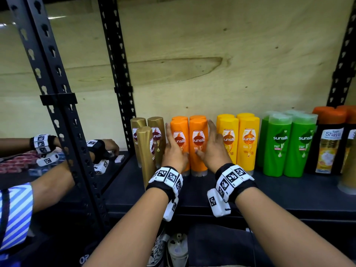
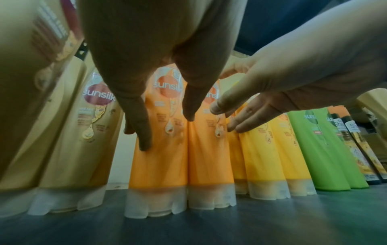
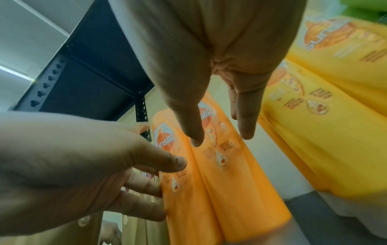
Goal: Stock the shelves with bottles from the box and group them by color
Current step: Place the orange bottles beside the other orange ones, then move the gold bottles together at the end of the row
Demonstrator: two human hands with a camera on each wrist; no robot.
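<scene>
Step in hand: the orange bottles (image 1: 189, 145) are judged to be being squared up into one tight block, flanked by both hands.
How to do it well: pressure is best applied low on the sides and evenly from both flanks, so the tall bottles are slid rather than tipped; the gap towards the yellow bottles should be kept, so the colours stay separate.
Left hand (image 1: 174, 151): held flat with fingers straight and together; nothing is gripped. Its fingers (image 2: 144, 126) are laid against the left side of the left front orange bottle, and the thumb is rested on its label.
Right hand (image 1: 212, 149): likewise flat and unclenched, nothing grasped. Its fingers (image 3: 246, 119) are laid along the right side of the right front orange bottle, with the thumb on the front face.
Orange bottles, place: stood upright on the dark shelf (image 1: 279, 189), two in front and two behind, touching each other.
At 9 o'clock of the hands: gold bottles (image 1: 148, 143), just beside the left hand; one is stood forward of the others.
At 3 o'clock: yellow bottles (image 1: 238, 141), then green bottles (image 1: 287, 147), then dark bottles with orange caps (image 1: 330, 143).
Risk: the forward gold bottle could be knocked by the left wrist.
</scene>
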